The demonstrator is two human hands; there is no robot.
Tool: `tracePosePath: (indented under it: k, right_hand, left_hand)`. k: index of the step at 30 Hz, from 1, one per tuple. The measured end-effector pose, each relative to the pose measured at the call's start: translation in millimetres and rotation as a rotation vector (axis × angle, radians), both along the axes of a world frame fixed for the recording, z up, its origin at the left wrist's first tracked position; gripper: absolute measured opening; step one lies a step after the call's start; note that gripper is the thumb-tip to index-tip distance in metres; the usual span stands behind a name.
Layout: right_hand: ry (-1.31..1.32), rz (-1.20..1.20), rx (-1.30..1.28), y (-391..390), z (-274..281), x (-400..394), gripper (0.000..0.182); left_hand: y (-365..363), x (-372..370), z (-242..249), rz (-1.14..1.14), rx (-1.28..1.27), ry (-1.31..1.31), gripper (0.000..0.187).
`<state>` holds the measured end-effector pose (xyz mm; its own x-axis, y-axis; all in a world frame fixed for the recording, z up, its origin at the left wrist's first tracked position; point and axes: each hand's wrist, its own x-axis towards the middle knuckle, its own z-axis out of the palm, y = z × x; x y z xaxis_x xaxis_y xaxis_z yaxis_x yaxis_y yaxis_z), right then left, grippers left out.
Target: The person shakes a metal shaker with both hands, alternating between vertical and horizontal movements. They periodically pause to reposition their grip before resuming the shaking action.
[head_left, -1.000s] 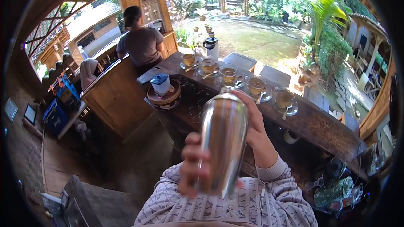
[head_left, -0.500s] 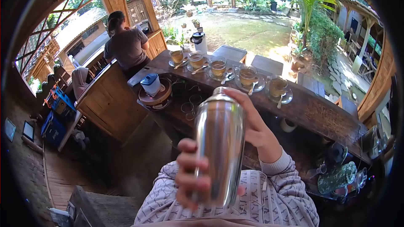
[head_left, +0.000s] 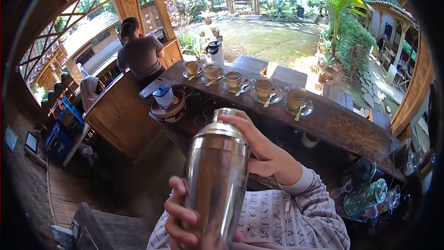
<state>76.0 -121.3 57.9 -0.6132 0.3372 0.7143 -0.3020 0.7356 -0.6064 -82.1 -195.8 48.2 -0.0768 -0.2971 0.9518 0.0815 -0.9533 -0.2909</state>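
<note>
A shiny steel cocktail shaker (head_left: 216, 171) is held upright, slightly tilted, in front of my chest. My left hand (head_left: 180, 215) wraps round its lower body from the left side. At the top, my right hand (head_left: 261, 146) grips the shoulder and cap, with fingers over the cap's near side. The shaker's base is cut off or hidden at the bottom of the view. Beyond it, several glass cups of amber drink (head_left: 233, 78) stand on glass saucers with spoons along the wooden counter (head_left: 342, 125).
A blue-lidded plastic container (head_left: 163, 96) sits on a round wooden stand at the counter's left. Behind the cups is a white thermos jug (head_left: 215, 53). A person (head_left: 139, 51) stands at the left counter. Green speckled enamelware (head_left: 367, 196) and glass jars are at lower right.
The shaker has moved left and nearer to me, with both hands still on it. It is less blurred now. The cups and counter have shifted slightly in view.
</note>
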Motion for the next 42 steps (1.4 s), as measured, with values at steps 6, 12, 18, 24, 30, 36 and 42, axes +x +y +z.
tracePosePath:
  k: [6, 12, 18, 24, 30, 36, 42]
  right_hand:
    - [0.257, 0.113, -0.939, 60.5, -111.7, 15.3, 0.070]
    - [0.163, 0.125, -0.270, -3.1, -33.0, 7.0, 0.078]
    - [0.202, -0.050, -0.649, 30.1, -97.0, 23.2, 0.073]
    - [0.345, 0.024, -0.660, -6.8, -39.1, 20.8, 0.070]
    - [0.185, -0.040, -0.613, -3.7, -35.6, 15.5, 0.077]
    - [0.389, -0.222, -0.690, 27.8, -82.8, 28.1, 0.081]
    - [0.127, -0.235, -0.154, 2.8, -22.1, 29.0, 0.072]
  left_hand:
    - [98.6, 16.5, -55.6, 0.155, -0.642, -0.034, 0.088]
    - [-7.0, 35.2, -16.9, 0.147, 0.066, -0.021, 0.100]
    - [70.8, 39.1, -62.4, 0.186, -0.435, 0.066, 0.093]
    - [30.9, 35.8, -39.3, 0.078, -0.238, -0.053, 0.085]
    - [35.3, 39.1, -24.1, -0.063, -0.100, -0.090, 0.093]
    - [69.1, 37.1, -32.5, 0.069, -0.387, 0.006, 0.088]
    - [24.2, 64.2, -19.2, -0.263, 0.107, -0.327, 0.094]
